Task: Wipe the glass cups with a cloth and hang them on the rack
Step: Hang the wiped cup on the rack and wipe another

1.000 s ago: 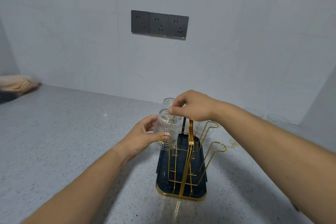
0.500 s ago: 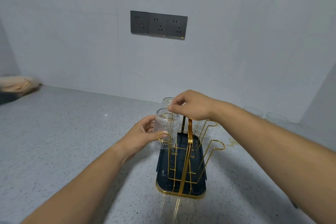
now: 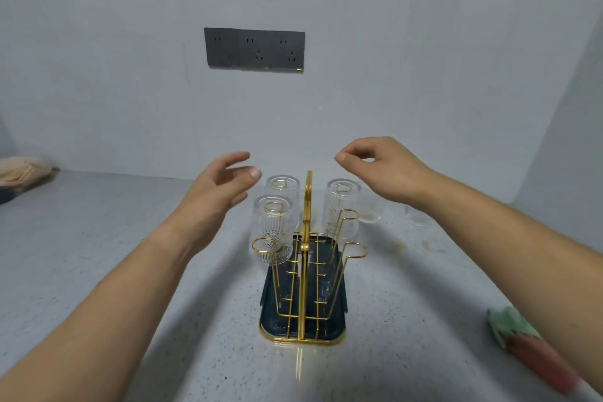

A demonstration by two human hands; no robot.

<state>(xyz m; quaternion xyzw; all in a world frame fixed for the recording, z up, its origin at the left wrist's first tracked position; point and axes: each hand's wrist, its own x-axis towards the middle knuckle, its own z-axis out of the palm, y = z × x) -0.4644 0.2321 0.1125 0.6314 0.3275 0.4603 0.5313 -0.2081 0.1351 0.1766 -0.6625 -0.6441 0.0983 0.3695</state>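
A gold wire rack [image 3: 306, 258] on a dark blue tray [image 3: 337, 323] stands on the counter in front of me. Three ribbed glass cups hang upside down on its prongs: one at the left middle [image 3: 272, 228], one at the far left [image 3: 282, 188], one at the far right [image 3: 341, 206]. The near prongs are bare. My left hand [image 3: 218, 186] hovers open just left of the cups, touching none. Above and to the right of the rack, my right hand [image 3: 381, 170] is raised with fingers loosely curled and empty. A green and pink cloth [image 3: 528, 346] lies at the lower right.
More clear glasses [image 3: 370, 209] [image 3: 417, 217] stand on the counter behind my right wrist. A beige bundle [image 3: 23, 170] lies at the far left by the wall. Dark wall sockets [image 3: 254, 49] sit above. The grey speckled counter [image 3: 98, 254] spreads left of the rack.
Both hands have let go of the left middle cup, which now hangs on its prong. The hands have lifted and moved apart, and the view has shifted closer.
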